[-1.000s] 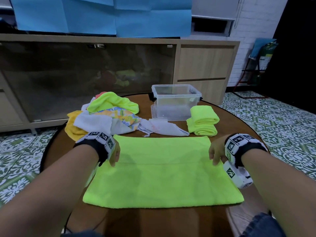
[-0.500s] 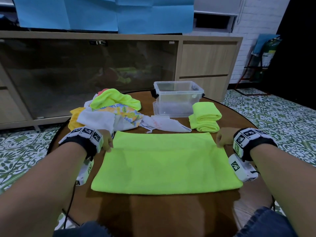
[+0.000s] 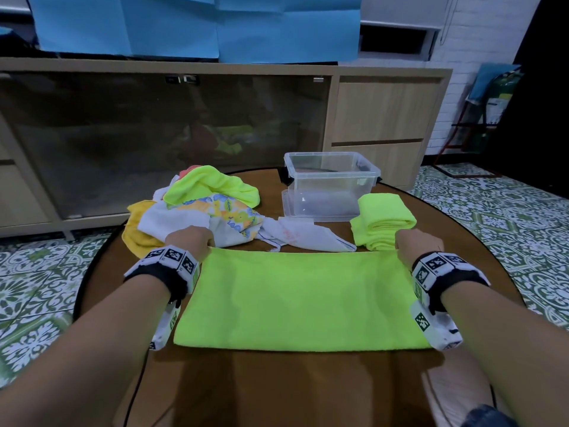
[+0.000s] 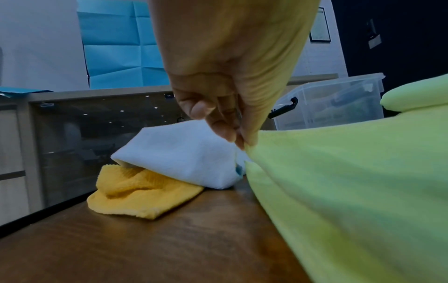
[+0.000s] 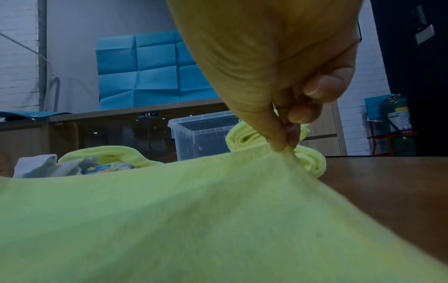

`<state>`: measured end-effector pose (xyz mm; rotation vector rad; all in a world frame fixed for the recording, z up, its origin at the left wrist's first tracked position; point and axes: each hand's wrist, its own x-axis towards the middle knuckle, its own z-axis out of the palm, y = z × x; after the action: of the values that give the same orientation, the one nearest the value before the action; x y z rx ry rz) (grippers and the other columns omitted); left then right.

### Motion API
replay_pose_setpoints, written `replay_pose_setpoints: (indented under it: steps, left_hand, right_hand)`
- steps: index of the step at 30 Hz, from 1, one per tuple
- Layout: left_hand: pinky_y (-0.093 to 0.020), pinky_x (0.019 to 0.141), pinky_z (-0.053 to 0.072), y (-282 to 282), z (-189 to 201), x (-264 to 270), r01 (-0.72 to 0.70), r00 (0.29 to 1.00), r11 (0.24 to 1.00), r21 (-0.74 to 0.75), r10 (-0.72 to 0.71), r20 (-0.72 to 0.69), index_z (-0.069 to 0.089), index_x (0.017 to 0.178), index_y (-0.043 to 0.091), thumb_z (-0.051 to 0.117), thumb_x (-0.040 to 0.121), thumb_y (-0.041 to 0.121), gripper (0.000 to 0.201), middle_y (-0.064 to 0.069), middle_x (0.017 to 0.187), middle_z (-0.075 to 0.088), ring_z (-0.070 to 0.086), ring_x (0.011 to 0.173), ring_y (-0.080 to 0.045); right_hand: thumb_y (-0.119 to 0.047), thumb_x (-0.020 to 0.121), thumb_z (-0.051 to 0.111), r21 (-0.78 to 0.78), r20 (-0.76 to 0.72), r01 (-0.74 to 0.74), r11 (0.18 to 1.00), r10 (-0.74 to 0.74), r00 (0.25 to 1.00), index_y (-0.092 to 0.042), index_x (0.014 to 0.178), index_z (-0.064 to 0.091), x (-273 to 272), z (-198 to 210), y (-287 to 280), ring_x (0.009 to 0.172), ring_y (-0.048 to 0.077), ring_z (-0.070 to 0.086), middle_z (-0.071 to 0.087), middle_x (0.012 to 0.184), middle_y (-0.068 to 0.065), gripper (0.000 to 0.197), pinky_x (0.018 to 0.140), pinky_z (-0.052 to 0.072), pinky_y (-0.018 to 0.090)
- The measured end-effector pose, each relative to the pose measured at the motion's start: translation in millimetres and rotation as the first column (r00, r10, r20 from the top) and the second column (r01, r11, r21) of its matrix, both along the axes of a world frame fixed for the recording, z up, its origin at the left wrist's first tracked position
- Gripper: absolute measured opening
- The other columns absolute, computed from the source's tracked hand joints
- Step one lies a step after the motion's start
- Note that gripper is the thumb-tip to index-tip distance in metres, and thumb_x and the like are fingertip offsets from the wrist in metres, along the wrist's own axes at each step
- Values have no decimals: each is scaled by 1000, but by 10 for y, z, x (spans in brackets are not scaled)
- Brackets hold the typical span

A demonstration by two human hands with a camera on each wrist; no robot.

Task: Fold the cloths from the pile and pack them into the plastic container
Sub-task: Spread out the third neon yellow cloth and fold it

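A green cloth (image 3: 295, 300) is spread flat on the counter (image 3: 277, 386), its far corners pinched in the grip of the left hand (image 3: 189, 241) and right hand (image 3: 414, 245), with the pile (image 3: 203, 211), a folded cloth (image 3: 381, 223) and a seemingly empty container (image 3: 331, 186) set beyond.

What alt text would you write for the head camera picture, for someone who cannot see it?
Two hands, the left hand and the right hand, each pinch a far corner of a lime-green cloth spread on a round wooden table. Behind it lie a pile of cloths, a clear plastic container and a folded green cloth.
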<state>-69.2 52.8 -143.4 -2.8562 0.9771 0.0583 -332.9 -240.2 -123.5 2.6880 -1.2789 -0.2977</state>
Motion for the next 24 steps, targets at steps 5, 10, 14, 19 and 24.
replay_pose_setpoints:
  steps: [5,10,14,19,24]
  left_hand:
    - [-31,83,47,-151,-128,10,29,997,998,63,-33,64,56,123,26,38,98,18,32,-2,124,57,56,111,-22]
    - [-30,76,46,-248,-230,25,17,996,981,191,-34,88,56,125,23,40,98,15,33,-1,123,57,57,109,-21]
    - [-29,70,46,-274,-257,31,-17,997,972,232,-2,82,54,126,20,43,95,15,33,1,104,58,59,96,-21]
    - [-26,71,47,-275,-232,-2,-38,999,981,193,31,40,51,124,19,44,92,26,34,-2,119,55,60,100,-19]
    - [-26,66,44,-253,-203,42,-36,999,989,140,39,-13,57,112,12,40,96,28,29,-2,97,60,58,87,-20]
  right_hand:
    - [1,91,39,-9,-57,44,999,-45,997,-10,92,45,71,-92,-18,82,24,50,40,71,0,13,73,39,31]
    - [0,90,41,15,-70,32,999,-31,997,-8,104,54,119,-137,-87,81,25,49,42,73,1,21,71,40,32]
    - [-2,91,40,53,-34,-11,999,13,999,-11,112,55,144,-178,-161,92,26,57,58,107,6,27,71,42,33]
    - [-16,90,47,233,81,-97,967,80,993,-23,97,52,88,-267,-291,96,22,56,57,106,3,11,68,44,27]
    - [-19,91,54,313,172,-117,942,65,983,-15,119,58,25,-288,-341,96,21,52,55,111,6,29,73,41,27]
